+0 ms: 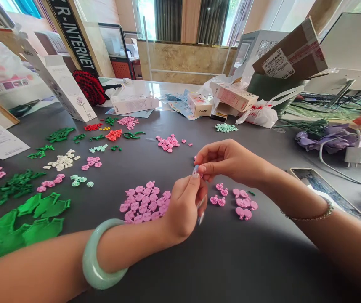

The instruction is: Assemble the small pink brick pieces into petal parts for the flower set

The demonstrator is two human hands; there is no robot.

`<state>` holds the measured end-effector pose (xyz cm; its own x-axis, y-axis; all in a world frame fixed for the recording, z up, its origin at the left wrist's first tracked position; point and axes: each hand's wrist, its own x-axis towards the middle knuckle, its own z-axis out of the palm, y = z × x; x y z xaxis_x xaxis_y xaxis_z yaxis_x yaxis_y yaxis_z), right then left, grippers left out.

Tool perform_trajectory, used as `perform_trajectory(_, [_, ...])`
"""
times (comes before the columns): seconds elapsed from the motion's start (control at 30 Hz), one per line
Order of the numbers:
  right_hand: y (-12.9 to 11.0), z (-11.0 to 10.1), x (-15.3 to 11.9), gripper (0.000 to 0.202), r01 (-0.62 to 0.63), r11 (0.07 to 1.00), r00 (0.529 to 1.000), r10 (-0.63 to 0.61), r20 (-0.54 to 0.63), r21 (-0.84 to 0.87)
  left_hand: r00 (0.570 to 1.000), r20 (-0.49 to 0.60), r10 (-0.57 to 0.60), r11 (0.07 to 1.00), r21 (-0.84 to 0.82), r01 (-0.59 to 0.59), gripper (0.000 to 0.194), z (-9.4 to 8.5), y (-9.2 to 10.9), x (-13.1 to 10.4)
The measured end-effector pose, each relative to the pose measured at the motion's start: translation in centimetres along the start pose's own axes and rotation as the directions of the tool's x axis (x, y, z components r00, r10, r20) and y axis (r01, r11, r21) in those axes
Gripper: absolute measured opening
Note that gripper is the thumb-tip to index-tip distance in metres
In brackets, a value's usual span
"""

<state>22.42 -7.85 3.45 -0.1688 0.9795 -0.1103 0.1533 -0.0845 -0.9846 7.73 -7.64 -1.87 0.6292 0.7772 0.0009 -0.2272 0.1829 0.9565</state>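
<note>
My left hand (185,204), with a green bangle at the wrist, is closed in a pinch above the table. My right hand (231,162) meets it at the fingertips, thumb and forefinger pressed together. Between them is a small pink plastic piece (200,174), mostly hidden by the fingers. Beside and partly behind my left hand lies a pile of pink petal-like pieces (144,204). Below my right hand rest small joined pink pieces (219,189) and a group of rounder pink pieces (243,203).
Green leaf pieces (43,227) and sorted piles of white pieces (63,160), red pieces (114,134) and mint pieces (226,127) cover the left and far table. Boxes (235,97) stand at the back. A phone (328,191) and white charger (356,155) lie right.
</note>
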Motion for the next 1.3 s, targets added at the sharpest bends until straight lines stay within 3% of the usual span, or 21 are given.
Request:
perform_trajectory(0.57, [-0.7,0.3,-0.5,0.006,0.041,0.998,0.992,-0.035,0.118,-0.051,0.992,-0.066,0.107,0.991,0.09,-0.101,0.054,0.3,0.2,-0.7])
perform_trajectory(0.87, [-1.2,0.6,-0.6,0.006,0.021,0.996,0.988,-0.007,0.157,-0.088,0.992,-0.084,0.096,0.988,0.128,-0.085,0.056,0.5,0.3,-0.9])
perform_trajectory(1.1, [-1.4,0.4,-0.8,0.004,0.017,0.997,0.989,-0.005,0.146,-0.081,0.989,-0.059,0.136,0.977,0.176,-0.124,0.055,0.3,0.2,-0.8])
perform_trajectory(1.3, [-1.4,0.4,-0.8,0.006,-0.017,0.997,0.996,0.024,0.09,-0.075,0.984,-0.102,0.148,0.963,0.243,-0.12,0.051,0.4,0.3,-0.3])
